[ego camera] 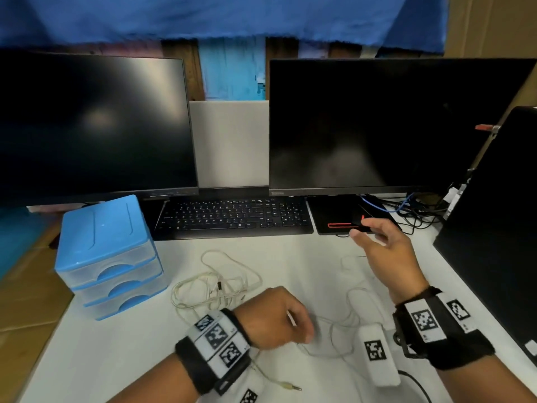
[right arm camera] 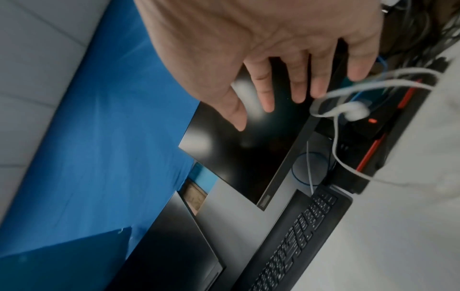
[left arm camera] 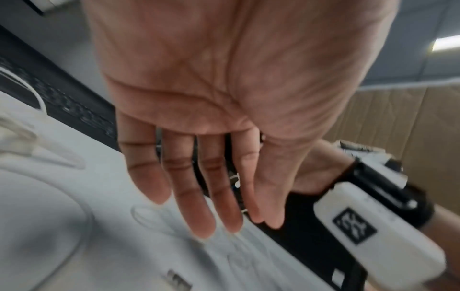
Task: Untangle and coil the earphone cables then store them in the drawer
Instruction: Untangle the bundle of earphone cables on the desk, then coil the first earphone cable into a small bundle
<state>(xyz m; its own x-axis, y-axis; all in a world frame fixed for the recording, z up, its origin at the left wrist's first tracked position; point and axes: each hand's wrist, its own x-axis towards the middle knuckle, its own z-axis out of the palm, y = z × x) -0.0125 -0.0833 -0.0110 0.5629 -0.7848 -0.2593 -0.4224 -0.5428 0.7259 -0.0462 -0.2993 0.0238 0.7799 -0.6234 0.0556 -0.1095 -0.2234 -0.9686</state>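
A tangled cream earphone cable (ego camera: 215,283) lies on the white table (ego camera: 116,359) in front of the keyboard, and its jack plug (ego camera: 290,386) rests near the front edge. A thinner white earphone cable (ego camera: 334,324) loops between my wrists. My left hand (ego camera: 279,318) hovers palm-down over that thin cable (left arm camera: 149,214); in the left wrist view its fingers (left arm camera: 204,226) are straight and hold nothing. My right hand (ego camera: 366,231) is raised with relaxed fingers. A white cable with an earbud (right arm camera: 354,112) hangs blurred beside its fingertips (right arm camera: 318,90); contact is unclear. The blue drawer unit (ego camera: 107,257) stands at the left, with all three drawers closed.
A black keyboard (ego camera: 232,216) and two dark monitors (ego camera: 96,126) (ego camera: 392,126) line the back. A black stand base with a red stripe (ego camera: 340,223) and loose wires (ego camera: 412,207) sit at the back right. Another dark screen (ego camera: 494,228) borders the right edge.
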